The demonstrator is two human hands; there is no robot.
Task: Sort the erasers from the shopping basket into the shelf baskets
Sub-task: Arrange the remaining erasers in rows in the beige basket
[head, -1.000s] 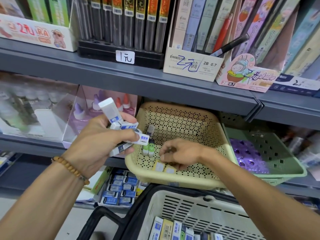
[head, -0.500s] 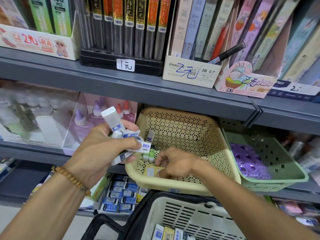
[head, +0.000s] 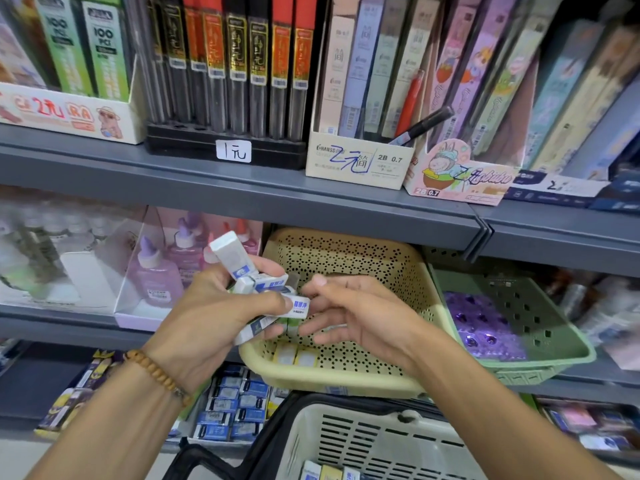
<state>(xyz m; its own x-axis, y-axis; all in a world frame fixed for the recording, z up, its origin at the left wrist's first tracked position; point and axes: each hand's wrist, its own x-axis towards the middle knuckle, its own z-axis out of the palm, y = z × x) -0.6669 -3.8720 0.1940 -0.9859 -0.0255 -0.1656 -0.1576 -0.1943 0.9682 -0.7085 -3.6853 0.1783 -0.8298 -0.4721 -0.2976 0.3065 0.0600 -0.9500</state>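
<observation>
R hand [head: 349, 317] has come up out of the tan basket [head: 346, 379] since half a sec ago — it was down on the basket floor by the yellow erasers [head: 294, 356], now it's at the bundle, fingers loosely spread, tips touching or nearly touching the lowest white eraser [head: 298, 306]. Can't tell if it has pinched that one yet; looks empty otherwise. L hand [head: 221, 313] grips a fanned bunch of white erasers w/ blue sleeves [head: 249, 271], approx same spot as before, thumb over the front one, one eraser sticking up at the top.

Meaning, as I read it: last drop is done — two yellow erasers lie flat near the front of the tan basket, a couple of green-ended ones [head: 289, 327] stand behind them, mostly hidden by the hands — and R hand is back for the next piece. Still a handful to go in L hand, plus more erasers in the shopping basket [head: 381, 441] below, visible at the frame's bottom edge. So task is early-to-mid, not near done.

Green basket [head: 540, 365] sits just right of the tan one, touching it, w/ purple items [head: 485, 323] inside. White erasers prob go somewhere other than the yellow pile — which basket, can't say.
</observation>
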